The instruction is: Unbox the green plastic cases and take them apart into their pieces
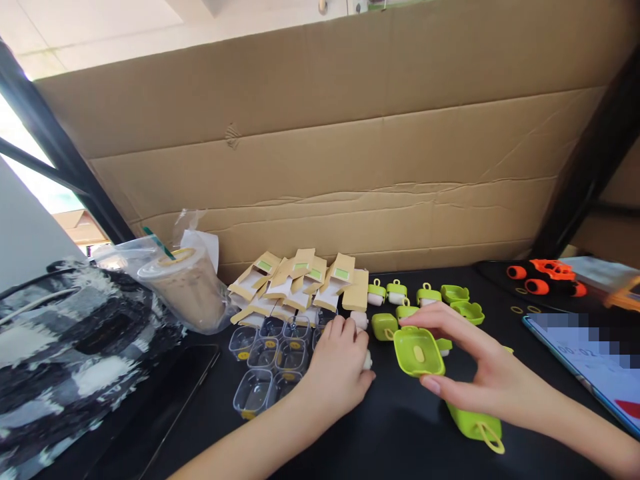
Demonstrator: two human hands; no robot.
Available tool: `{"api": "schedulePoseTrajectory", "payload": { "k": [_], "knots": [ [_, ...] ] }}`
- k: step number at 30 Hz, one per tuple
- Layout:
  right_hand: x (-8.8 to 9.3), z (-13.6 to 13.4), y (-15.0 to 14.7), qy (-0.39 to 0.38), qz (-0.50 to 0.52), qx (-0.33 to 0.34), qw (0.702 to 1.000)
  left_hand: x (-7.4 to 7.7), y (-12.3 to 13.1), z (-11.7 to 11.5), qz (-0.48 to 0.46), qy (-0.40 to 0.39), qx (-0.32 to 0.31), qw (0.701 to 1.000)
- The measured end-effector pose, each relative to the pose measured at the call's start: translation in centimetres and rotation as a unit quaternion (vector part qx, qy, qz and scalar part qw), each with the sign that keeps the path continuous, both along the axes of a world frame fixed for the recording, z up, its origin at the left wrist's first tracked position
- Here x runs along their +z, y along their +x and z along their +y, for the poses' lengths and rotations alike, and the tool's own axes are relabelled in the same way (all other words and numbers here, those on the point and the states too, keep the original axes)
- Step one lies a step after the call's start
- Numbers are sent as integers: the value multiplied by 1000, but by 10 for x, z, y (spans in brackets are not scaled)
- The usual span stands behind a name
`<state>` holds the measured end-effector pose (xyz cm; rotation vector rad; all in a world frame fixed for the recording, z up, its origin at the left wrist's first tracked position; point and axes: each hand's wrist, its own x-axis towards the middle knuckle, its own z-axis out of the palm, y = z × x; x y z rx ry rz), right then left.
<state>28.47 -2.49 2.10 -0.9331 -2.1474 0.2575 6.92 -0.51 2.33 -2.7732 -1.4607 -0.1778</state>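
My right hand [473,360] pinches a small green square case shell [420,352] between thumb and fingers, its hollow side toward me and a pale oval inside. My left hand [340,367] rests on the table with fingers curled down; a small white piece [368,361] shows at its fingertips, mostly hidden. Another white rounded piece [359,320] lies just beyond those fingers. Clear plastic cups [254,392] stand in rows to the left of that hand. Below my right hand lies a green case [475,421] with a yellow loop. Small green-and-white cases [397,291] stand behind.
Several open brown card boxes [300,283] are piled at the back. A bagged drink cup [193,287], a dark phone [165,400] and checked fabric [75,367] lie left. Right are an orange toy car [547,277] and a lit phone [590,367]. Cardboard [325,167] walls the back.
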Motion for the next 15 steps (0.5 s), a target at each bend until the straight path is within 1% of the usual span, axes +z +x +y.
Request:
{"api": "schedulePoseTrajectory", "payload": {
  "k": [6,8,9,11,13,15],
  "knots": [
    [-1,-2,-4,-10,-4,14,1000,-3,-3,-3,-6,-5,-2,1000],
    [-3,-2,-5,-5,-13,21,1000,-3,-5,-4,-25,-12,2,1000],
    [-4,-2,-6,0,-18,21,1000,-2,-6,-4,-52,-19,0,998],
    [-8,-1,-8,8,-21,16,1000,0,-9,-6,-144,-35,-14,989],
    [-13,-1,-10,7,-18,16,1000,4,-13,-10,-254,-56,-31,965],
    [-16,-3,-14,-2,-15,31,999,6,-14,-16,-331,-89,-44,939]
  ]
}}
